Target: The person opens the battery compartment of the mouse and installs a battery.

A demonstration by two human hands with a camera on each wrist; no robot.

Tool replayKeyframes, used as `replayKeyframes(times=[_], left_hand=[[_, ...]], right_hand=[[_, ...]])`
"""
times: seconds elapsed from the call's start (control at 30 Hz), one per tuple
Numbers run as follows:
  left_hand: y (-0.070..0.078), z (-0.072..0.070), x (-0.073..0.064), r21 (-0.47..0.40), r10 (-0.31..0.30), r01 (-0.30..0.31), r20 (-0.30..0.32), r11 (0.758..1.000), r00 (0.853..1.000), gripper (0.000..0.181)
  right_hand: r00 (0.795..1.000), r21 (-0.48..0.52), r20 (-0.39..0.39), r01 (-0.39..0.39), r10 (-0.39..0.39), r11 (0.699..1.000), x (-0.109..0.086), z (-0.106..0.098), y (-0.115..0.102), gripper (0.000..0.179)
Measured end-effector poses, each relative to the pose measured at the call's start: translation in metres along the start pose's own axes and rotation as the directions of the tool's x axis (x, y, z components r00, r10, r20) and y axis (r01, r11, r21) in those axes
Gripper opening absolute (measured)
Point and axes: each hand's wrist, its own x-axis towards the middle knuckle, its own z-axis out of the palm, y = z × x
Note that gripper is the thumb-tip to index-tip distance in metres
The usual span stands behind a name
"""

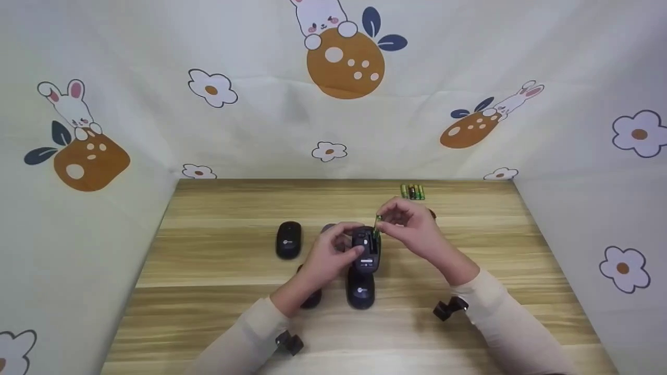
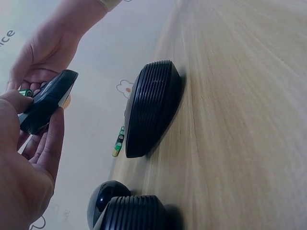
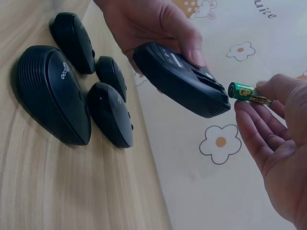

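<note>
Left hand: the left hand (image 1: 333, 250) has its fingers curled round a black oval plastic mouse (image 1: 368, 252), with the thumb lying over the underside.
Held mouse: it is in the air above the middle of the wood-patterned table (image 1: 167, 291), its underside up and the long battery slot uncovered.
Right hand: the right hand (image 1: 411, 226) pinches a green-and-gold cylindrical battery (image 3: 249, 94) between thumb and fingertips; its other fingers are loosely bent.
Battery place: tilted, at the end of the mouse near the slot; whether they touch, I cannot tell.
Spare batteries: a row of small green cylindrical batteries (image 1: 412, 192) lies close to the back edge of the table, towards its back right corner.
Other mice: four more dark mice (image 1: 288, 240) rest on the table, one nearer the front edge, below the held one.
Possible trouble: the battery may slip and roll, I think, if this narrow pinch loosens; a tilted entry may catch on the slot's rim; a wrong pole direction may prevent contact.
</note>
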Motion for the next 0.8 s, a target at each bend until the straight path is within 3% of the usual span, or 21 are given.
replayKeyframes(times=[0.8], left_hand=[[0.0019,0.0007,0.001,-0.015,-0.021,0.021,-0.002,1.0,1.0,0.047]], right_hand=[[0.996,-0.08,0.079,0.051,-0.045,0.995,-0.0016,0.0059,0.0079,0.011]])
